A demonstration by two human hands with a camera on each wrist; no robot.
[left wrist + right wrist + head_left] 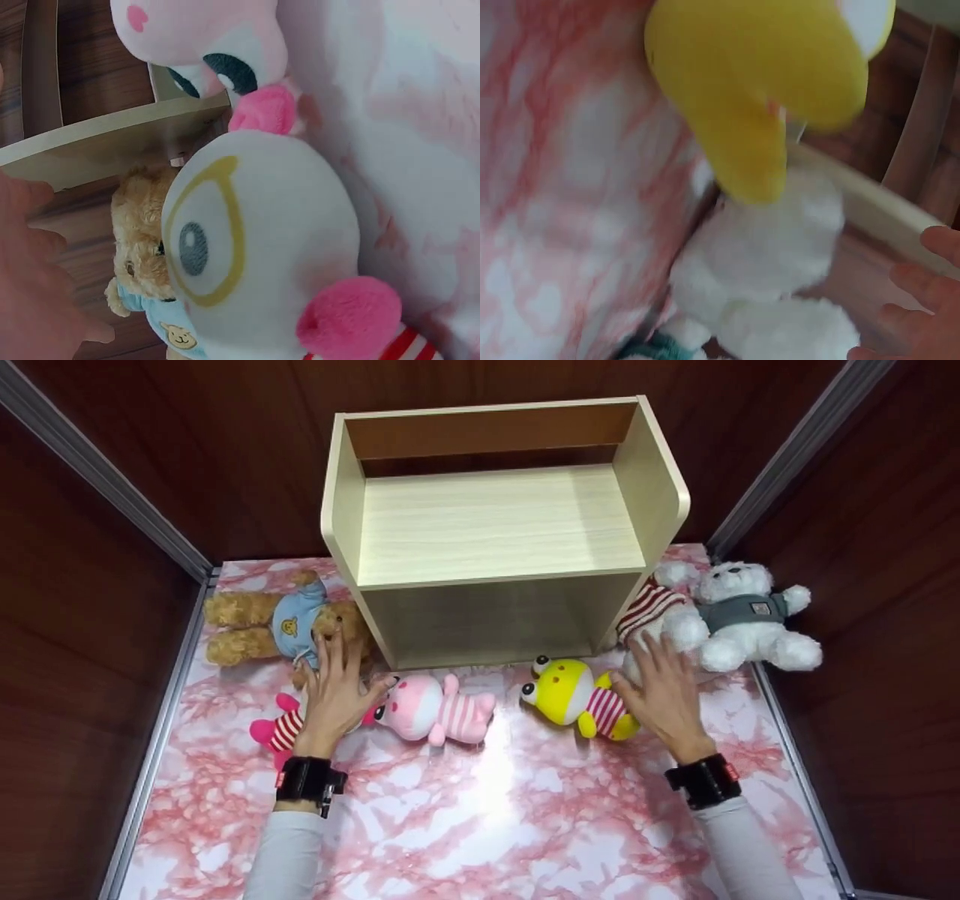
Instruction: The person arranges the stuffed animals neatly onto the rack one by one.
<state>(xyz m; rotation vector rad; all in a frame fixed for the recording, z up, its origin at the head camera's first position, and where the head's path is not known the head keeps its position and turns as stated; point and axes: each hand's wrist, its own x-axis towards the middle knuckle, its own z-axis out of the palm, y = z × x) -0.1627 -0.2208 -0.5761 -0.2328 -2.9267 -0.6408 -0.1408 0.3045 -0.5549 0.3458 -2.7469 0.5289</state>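
My left hand [336, 694], fingers spread, is over a plush toy with a white face [292, 217], pink ears and red-striped clothes [287, 729]. Its fingertips overlap the head of a brown teddy bear [296, 622] in a light blue top. Beside the thumb lies a pink plush toy [431, 709]. On the other side my right hand [666, 697] spreads its fingers over a white plush toy in a red-striped top [651, 606], partly hidden. A yellow frog plush [574, 697] lies by that thumb. Whether either hand touches a toy, I cannot tell.
A pale wooden shelf unit [499, 525] with an upper and a lower compartment stands at the back middle. Right of it sits a white teddy bear [750, 615] in a grey-green top. Dark wood panels [82, 622] enclose the pink marbled surface [480, 825].
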